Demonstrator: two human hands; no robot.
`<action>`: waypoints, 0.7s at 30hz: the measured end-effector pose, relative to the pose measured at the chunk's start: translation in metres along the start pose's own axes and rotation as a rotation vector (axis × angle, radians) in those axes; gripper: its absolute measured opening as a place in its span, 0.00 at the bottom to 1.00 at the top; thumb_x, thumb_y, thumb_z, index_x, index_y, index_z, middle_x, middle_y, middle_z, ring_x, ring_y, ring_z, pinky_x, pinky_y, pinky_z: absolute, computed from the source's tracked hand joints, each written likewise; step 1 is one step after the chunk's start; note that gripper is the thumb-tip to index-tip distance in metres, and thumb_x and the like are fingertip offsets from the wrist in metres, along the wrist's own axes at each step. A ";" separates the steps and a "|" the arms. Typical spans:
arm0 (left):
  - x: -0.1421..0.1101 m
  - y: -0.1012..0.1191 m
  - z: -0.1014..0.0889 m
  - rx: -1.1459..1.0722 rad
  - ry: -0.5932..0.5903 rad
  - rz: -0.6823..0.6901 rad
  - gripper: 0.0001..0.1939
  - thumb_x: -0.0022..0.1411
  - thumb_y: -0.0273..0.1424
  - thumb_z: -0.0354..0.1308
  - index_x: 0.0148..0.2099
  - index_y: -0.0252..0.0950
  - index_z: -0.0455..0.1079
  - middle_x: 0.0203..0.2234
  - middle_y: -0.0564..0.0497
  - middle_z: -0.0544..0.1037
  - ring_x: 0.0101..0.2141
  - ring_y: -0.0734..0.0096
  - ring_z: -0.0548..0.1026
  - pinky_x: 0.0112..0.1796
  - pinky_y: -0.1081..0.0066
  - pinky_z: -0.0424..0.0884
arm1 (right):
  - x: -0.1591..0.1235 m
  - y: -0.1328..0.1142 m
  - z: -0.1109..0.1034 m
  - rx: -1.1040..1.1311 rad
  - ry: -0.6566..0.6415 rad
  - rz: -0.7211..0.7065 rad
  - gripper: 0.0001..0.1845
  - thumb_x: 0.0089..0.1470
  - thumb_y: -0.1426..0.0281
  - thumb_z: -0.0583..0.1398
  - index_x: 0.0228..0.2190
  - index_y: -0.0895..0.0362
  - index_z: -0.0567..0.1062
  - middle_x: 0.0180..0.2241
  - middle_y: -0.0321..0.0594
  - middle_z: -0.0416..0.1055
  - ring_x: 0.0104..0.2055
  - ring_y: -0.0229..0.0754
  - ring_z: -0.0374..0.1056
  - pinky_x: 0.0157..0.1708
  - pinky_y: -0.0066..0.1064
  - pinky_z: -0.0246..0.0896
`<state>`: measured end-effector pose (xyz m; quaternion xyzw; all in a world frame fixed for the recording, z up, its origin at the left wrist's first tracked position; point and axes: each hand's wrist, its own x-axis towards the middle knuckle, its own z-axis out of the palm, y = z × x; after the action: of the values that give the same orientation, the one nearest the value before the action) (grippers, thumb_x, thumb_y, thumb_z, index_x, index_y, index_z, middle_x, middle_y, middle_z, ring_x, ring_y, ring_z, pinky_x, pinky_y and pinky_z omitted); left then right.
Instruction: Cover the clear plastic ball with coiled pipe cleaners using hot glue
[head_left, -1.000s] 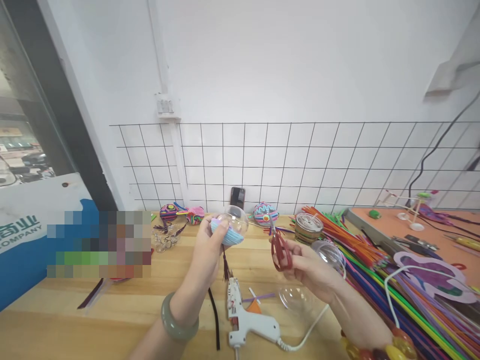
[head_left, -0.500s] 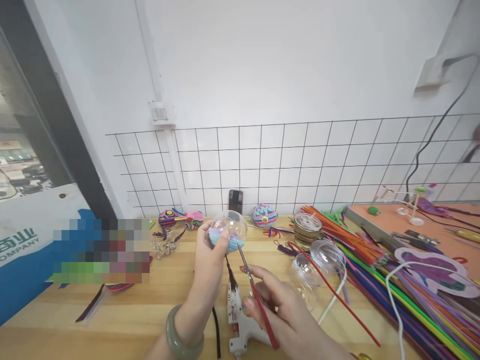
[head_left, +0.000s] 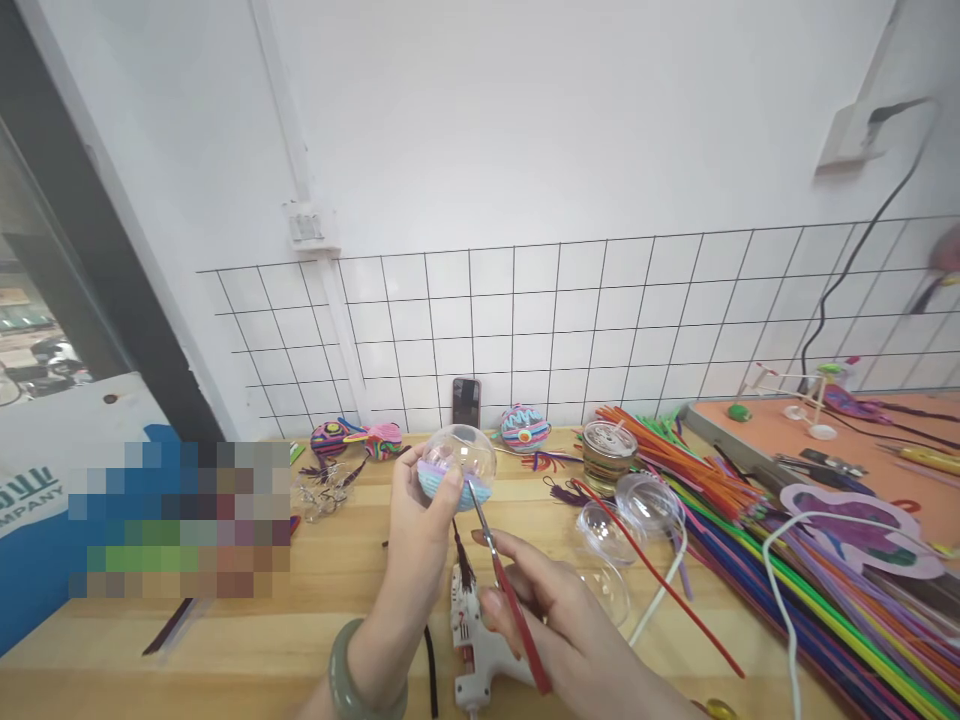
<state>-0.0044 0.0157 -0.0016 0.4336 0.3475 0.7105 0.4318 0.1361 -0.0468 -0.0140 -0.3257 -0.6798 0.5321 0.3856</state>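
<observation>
My left hand (head_left: 421, 505) is closed around a clear plastic ball (head_left: 472, 450), held up over the wooden table. The ball's lower part is covered with bands of purple and light-blue pipe cleaner (head_left: 472, 492). A dark tassel (head_left: 463, 560) hangs beneath it. In my right hand (head_left: 551, 600) is a slim red tweezers-like tool (head_left: 519, 625), gripped between thumb and fingers. Its metal tip meets the front of the ball near the purple band. Part of the ball is hidden behind my left thumb. A white glue gun (head_left: 474, 640) lies below my hands.
Clear plastic half-shells (head_left: 611, 530) and a jar (head_left: 609, 455) stand to the right. Beyond them lies a large bundle of coloured pipe cleaners (head_left: 795, 600). A white cord (head_left: 774, 580) crosses it. A phone (head_left: 466, 402) leans on the wall beside a decorated ball (head_left: 525, 428).
The view has shifted slightly right. The clear ball is turned a little, showing more of its transparent top, and the tool's tip now sits higher on the coloured bands.
</observation>
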 end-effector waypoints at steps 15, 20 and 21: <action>-0.001 0.000 0.001 0.033 0.008 0.045 0.24 0.53 0.40 0.66 0.48 0.38 0.62 0.41 0.49 0.72 0.40 0.67 0.72 0.39 0.69 0.69 | 0.000 0.000 0.004 0.015 0.018 -0.029 0.11 0.62 0.60 0.55 0.36 0.56 0.66 0.23 0.27 0.53 0.24 0.32 0.48 0.23 0.25 0.45; -0.002 0.001 0.000 0.066 0.031 0.047 0.25 0.51 0.41 0.66 0.48 0.38 0.62 0.41 0.48 0.72 0.41 0.65 0.72 0.40 0.67 0.69 | 0.000 -0.003 0.004 -0.004 0.027 -0.038 0.13 0.63 0.58 0.53 0.35 0.56 0.66 0.23 0.28 0.53 0.24 0.32 0.48 0.23 0.25 0.46; -0.002 0.001 0.000 0.067 0.036 0.049 0.25 0.51 0.41 0.66 0.48 0.38 0.62 0.42 0.48 0.72 0.41 0.65 0.72 0.41 0.68 0.69 | 0.000 -0.003 0.004 -0.003 0.031 -0.038 0.13 0.63 0.58 0.53 0.36 0.56 0.66 0.23 0.28 0.53 0.24 0.32 0.49 0.23 0.25 0.46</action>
<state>-0.0043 0.0139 -0.0017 0.4433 0.3682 0.7164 0.3932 0.1325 -0.0497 -0.0113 -0.3216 -0.6804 0.5186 0.4058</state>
